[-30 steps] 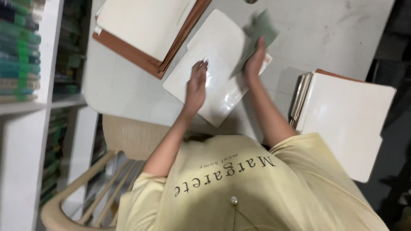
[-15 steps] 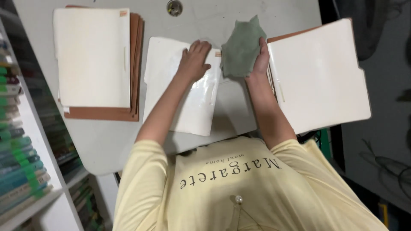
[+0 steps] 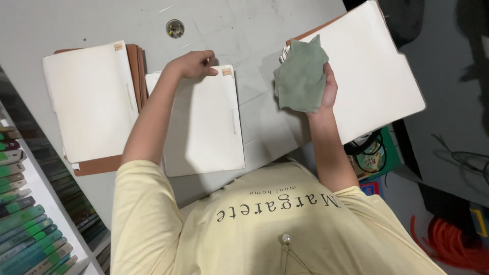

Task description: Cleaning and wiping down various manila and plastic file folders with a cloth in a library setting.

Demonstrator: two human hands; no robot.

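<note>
Down on a pale grey table (image 3: 76, 25) that fills the upper half of the frame, scuffed and faintly scratched, with one round metal grommet (image 3: 174, 28) set in near the top centre. At the lower left edge runs a shelf of green-spined books (image 3: 28, 229), and at the right the floor is dark, with a coil of orange cable (image 3: 451, 239) in the lower right corner and some black cords above it. Now the count: three lots of folders. At upper left, a cream folder (image 3: 89, 99) lies on top of a brown stack (image 3: 135, 66); how many brown ones sit beneath, one cannot tell. In the centre lies a single cream folder (image 3: 204, 122), flat and closed, with a small orange tab at its top corner. At upper right, a large cream folder (image 3: 372, 71) overhangs the table edge, a brown edge showing behind it. One green cloth (image 3: 300, 76), crumpled, sits between the centre and right folders, held up by the right hand (image 3: 328, 89), fingers wrapped behind the fabric and thumb against its side. The left hand (image 3: 191, 63) rests on the top edge of the centre folder, fingers curled together and pressing down on it.
</note>
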